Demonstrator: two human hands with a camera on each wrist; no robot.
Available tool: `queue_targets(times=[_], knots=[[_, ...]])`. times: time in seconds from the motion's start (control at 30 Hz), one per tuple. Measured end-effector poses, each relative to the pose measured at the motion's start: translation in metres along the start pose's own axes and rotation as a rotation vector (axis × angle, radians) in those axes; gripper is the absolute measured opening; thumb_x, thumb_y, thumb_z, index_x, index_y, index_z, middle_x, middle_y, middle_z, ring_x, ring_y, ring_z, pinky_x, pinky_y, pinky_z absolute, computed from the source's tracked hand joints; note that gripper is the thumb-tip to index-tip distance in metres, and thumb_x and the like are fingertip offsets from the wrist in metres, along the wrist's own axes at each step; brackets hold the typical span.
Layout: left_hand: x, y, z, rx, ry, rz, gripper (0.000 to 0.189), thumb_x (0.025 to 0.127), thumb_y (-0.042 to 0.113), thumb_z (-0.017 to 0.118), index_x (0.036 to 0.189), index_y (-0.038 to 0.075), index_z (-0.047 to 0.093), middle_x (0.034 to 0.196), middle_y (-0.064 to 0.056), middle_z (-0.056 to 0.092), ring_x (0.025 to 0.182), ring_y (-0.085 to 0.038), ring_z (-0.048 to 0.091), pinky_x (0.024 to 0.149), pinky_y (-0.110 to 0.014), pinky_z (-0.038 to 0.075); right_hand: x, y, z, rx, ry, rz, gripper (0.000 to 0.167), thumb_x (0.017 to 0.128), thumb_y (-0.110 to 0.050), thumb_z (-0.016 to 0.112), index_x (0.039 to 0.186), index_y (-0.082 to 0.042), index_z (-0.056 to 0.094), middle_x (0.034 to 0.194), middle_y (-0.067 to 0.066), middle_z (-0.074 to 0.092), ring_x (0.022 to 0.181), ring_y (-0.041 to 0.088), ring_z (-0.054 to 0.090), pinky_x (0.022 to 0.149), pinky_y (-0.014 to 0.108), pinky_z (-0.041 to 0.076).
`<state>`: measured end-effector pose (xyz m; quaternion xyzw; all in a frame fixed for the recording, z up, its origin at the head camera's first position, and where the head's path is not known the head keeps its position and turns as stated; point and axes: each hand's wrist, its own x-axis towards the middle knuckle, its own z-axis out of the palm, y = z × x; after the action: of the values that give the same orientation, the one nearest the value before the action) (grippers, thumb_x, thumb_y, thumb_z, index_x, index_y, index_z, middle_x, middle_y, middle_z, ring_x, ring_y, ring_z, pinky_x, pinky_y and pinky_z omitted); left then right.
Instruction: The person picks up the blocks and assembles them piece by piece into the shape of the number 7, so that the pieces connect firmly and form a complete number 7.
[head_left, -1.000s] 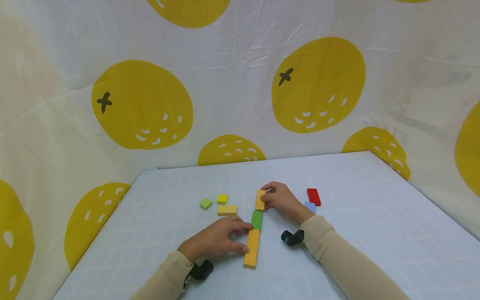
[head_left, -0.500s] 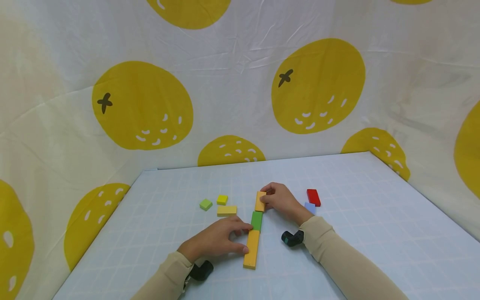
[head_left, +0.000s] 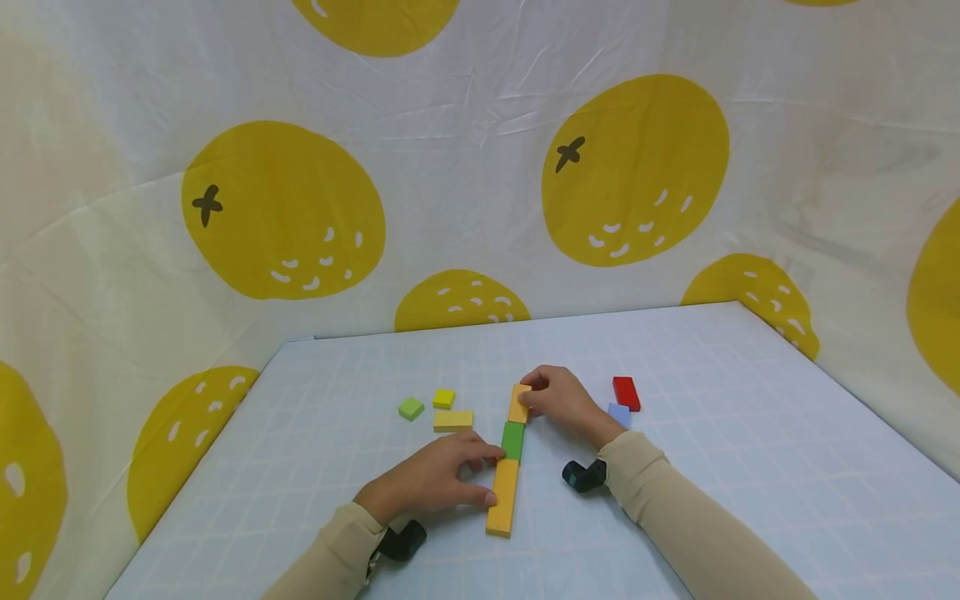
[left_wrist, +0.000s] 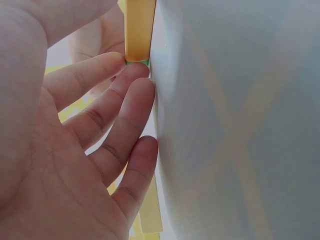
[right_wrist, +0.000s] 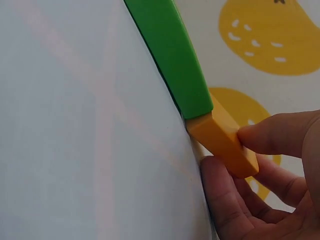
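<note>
In the head view, a long orange block (head_left: 504, 502) and a green block (head_left: 513, 441) lie end to end in a row leading away from me. My right hand (head_left: 564, 407) pinches a smaller orange block (right_wrist: 225, 142) at the green block's far end. The right wrist view has this orange block touching the green one and set at an angle to it. My left hand (head_left: 433, 477) rests along the row's left side, fingers extended. Its thumb touches the long orange block, and its fingertips are by the green one.
Left of the row lie a pale yellow block (head_left: 453, 421), a small yellow block (head_left: 444, 398) and a light green block (head_left: 411, 407). A red block (head_left: 627, 393) and a blue block (head_left: 619, 414), partly hidden by the right wrist, are to the right. A printed curtain (head_left: 480, 183) stands behind the table.
The small orange block has come slightly nearer to the green block, with my right hand moving along with it. My left hand has stayed in place.
</note>
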<state>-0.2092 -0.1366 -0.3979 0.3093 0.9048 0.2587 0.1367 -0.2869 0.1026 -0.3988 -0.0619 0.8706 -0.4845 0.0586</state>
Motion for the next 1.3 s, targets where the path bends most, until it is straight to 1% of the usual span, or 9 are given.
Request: queue_targets(times=[0.4,0.67,0.93,1.3], knots=[[0.0005,-0.0005,0.0001,0.000,-0.005,-0.001,0.059,0.084,0.056,0.075,0.135,0.028,0.064,0.109,0.019,0.057,0.095,-0.002,0.054,0.084,-0.026,0.049,-0.0009,-0.0002,0.0008,-0.034,0.013,-0.020,0.027,0.090,-0.020,0.075,0.114,-0.011,0.068,0.103,0.003,0.064,0.090,0.020,0.061,0.080,0.031,0.057],[-0.0001,0.0003,-0.0004,0.004,-0.006,-0.001,0.059,0.084,0.056,0.075,0.135,0.029,0.064,0.109,0.019,0.057,0.095,-0.002,0.054,0.084,-0.026,0.048,0.0005,0.0010,0.0005,-0.059,0.003,-0.024,0.026,0.090,-0.022,0.075,0.114,-0.012,0.069,0.101,0.002,0.064,0.086,0.019,0.062,0.078,0.030,0.057],[0.0007,0.0003,-0.0010,0.002,-0.006,-0.008,0.058,0.084,0.057,0.075,0.135,0.030,0.064,0.109,0.019,0.057,0.095,-0.002,0.054,0.084,-0.027,0.048,-0.0002,-0.0009,-0.0007,-0.098,-0.011,-0.026,0.029,0.091,-0.023,0.075,0.118,-0.012,0.070,0.103,0.001,0.065,0.087,0.019,0.061,0.080,0.031,0.057],[-0.0001,0.0008,-0.0015,0.012,0.003,0.007,0.059,0.084,0.057,0.074,0.135,0.028,0.064,0.109,0.018,0.057,0.096,-0.002,0.054,0.085,-0.026,0.048,0.0005,-0.0006,-0.0009,-0.150,-0.021,-0.033,0.032,0.091,-0.025,0.074,0.120,-0.013,0.071,0.106,0.000,0.066,0.093,0.019,0.059,0.084,0.033,0.056]])
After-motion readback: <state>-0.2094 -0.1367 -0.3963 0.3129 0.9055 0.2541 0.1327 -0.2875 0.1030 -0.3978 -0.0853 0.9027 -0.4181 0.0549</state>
